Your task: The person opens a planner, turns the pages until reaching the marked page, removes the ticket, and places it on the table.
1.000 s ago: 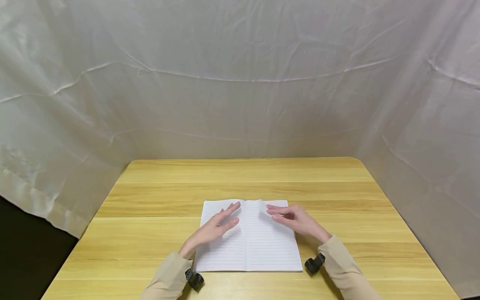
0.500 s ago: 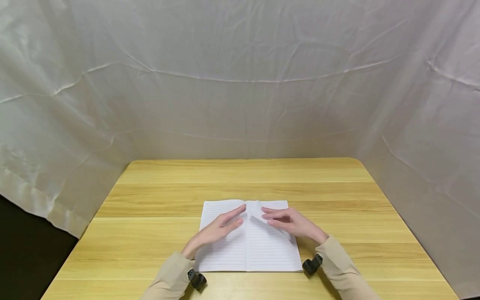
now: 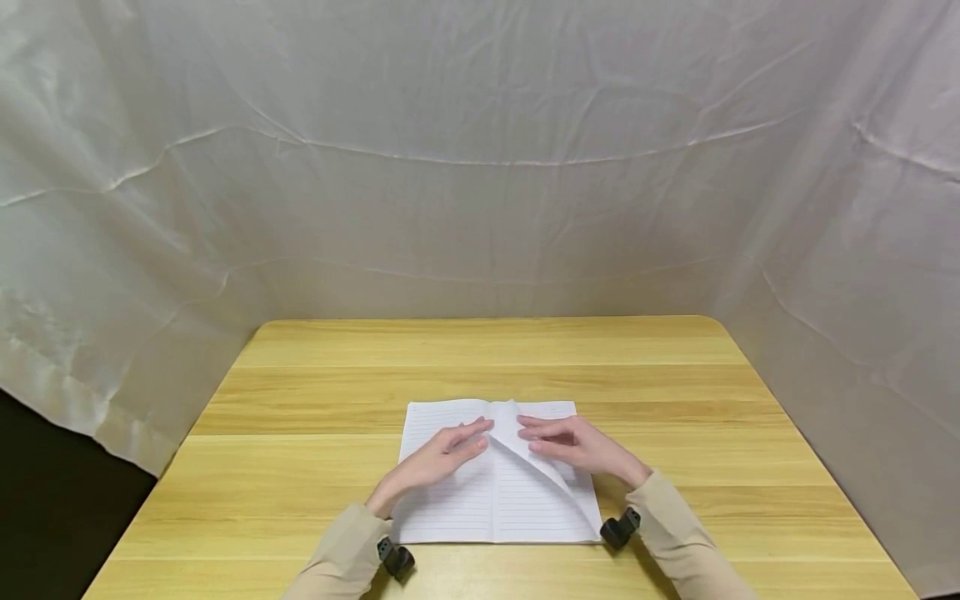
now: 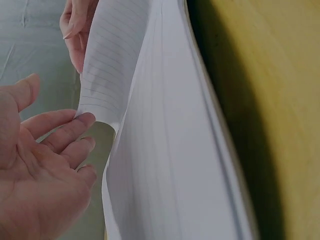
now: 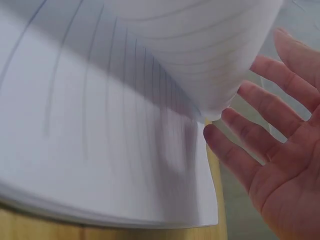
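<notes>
A lined notebook [image 3: 442,517] lies open, with one right-hand page [image 3: 507,423] lifted at its far corner and curling over toward the spine. My left hand [image 3: 433,458] hovers above the left page, fingers extended and thumb apart. In the left wrist view, the fingertips [image 4: 86,119] of that hand touch the curling page's corner. My right hand [image 3: 585,443] is over the right page. Its fingers [image 5: 272,107] are spread and fairly straight, with their tips against the back of the raised page in the right wrist view.
The notebook rests near the front of a wooden table [image 3: 300,400]. Pale cloth curtains [image 3: 480,225] hang behind the table and along both sides. Each sleeved wrist carries a small black camera [image 3: 395,558].
The page's far corner has risen and folded leftward, over toward the spine. My right hand has shifted slightly left with it; my left hand has moved a little right, to the page.
</notes>
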The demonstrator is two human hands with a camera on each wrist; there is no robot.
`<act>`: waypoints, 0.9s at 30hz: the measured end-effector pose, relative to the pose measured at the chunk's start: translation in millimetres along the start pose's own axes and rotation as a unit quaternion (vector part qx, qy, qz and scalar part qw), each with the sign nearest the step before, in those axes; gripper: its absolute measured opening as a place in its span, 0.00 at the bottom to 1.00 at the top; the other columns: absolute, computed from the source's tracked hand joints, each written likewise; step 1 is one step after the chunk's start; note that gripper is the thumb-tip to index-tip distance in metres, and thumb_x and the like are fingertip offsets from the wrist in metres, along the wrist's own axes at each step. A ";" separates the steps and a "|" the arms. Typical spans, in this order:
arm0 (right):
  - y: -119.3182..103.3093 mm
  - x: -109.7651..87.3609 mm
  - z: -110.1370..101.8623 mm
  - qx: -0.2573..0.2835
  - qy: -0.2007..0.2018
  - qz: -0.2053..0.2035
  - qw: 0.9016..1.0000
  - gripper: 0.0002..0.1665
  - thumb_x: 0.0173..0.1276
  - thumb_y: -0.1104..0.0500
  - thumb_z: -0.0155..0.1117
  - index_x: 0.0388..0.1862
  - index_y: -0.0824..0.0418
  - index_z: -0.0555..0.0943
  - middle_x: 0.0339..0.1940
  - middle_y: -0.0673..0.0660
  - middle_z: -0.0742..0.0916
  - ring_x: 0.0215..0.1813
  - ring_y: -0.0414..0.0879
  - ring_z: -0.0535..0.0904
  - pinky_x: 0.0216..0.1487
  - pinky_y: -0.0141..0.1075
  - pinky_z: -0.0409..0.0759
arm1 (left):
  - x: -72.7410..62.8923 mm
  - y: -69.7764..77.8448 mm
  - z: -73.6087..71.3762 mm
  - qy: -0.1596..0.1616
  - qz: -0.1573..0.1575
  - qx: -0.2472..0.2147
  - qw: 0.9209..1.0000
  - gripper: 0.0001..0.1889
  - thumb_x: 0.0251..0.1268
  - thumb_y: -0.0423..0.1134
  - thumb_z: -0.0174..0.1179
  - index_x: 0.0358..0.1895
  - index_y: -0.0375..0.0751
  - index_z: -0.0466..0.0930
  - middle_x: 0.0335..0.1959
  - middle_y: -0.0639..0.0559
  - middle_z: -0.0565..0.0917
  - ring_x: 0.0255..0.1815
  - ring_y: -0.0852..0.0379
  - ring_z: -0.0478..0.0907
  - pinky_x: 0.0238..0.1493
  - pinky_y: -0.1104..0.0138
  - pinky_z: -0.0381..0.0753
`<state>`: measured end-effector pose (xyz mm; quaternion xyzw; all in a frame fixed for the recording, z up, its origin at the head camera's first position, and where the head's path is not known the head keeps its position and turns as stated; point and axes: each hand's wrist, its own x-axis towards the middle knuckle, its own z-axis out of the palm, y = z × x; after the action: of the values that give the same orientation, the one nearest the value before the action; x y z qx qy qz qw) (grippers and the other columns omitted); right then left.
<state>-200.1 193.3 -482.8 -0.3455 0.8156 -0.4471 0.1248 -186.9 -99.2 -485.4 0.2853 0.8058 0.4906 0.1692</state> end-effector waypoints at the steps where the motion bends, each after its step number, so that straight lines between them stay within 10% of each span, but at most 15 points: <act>1: 0.6 0.1 0.2 0.002 0.003 -0.002 1.000 0.21 0.76 0.55 0.60 0.63 0.62 0.81 0.73 0.64 0.75 0.75 0.65 0.69 0.75 0.35 0.70 | -0.3 -0.4 -0.6 0.002 -0.001 0.002 1.000 0.27 0.82 0.47 0.46 0.74 0.33 0.65 0.78 0.32 0.60 0.81 0.36 0.54 0.81 0.42 0.52; 4: 2.6 0.0 0.0 0.009 0.018 0.012 1.000 0.23 0.76 0.55 0.60 0.64 0.63 0.80 0.73 0.63 0.76 0.75 0.63 0.69 0.72 0.30 0.70 | -1.3 -2.4 -2.8 0.016 -0.008 0.011 1.000 0.27 0.81 0.46 0.47 0.73 0.32 0.66 0.77 0.31 0.61 0.81 0.35 0.55 0.81 0.42 0.49; 13: 19.2 -3.5 -4.9 -0.053 0.071 0.065 0.994 0.27 0.77 0.52 0.59 0.66 0.67 0.77 0.72 0.68 0.76 0.78 0.70 0.62 0.77 0.64 0.58 | -5.1 -11.0 -10.4 0.085 -0.035 0.061 0.994 0.26 0.79 0.44 0.51 0.68 0.26 0.70 0.74 0.31 0.69 0.79 0.33 0.59 0.81 0.41 0.52; 27: 33.7 -7.6 -14.6 -0.102 0.065 0.084 0.989 0.31 0.74 0.53 0.63 0.69 0.71 0.73 0.76 0.73 0.69 0.80 0.76 0.50 0.76 0.71 0.52 | -9.4 -20.5 -19.5 0.133 -0.099 0.118 0.979 0.35 0.76 0.49 0.55 0.71 0.21 0.63 0.76 0.29 0.62 0.80 0.31 0.55 0.81 0.41 0.51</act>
<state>-217.3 220.1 -502.8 -0.2568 0.8895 -0.3707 0.0733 -196.4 -126.0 -494.7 0.1546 0.8976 0.4063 0.0732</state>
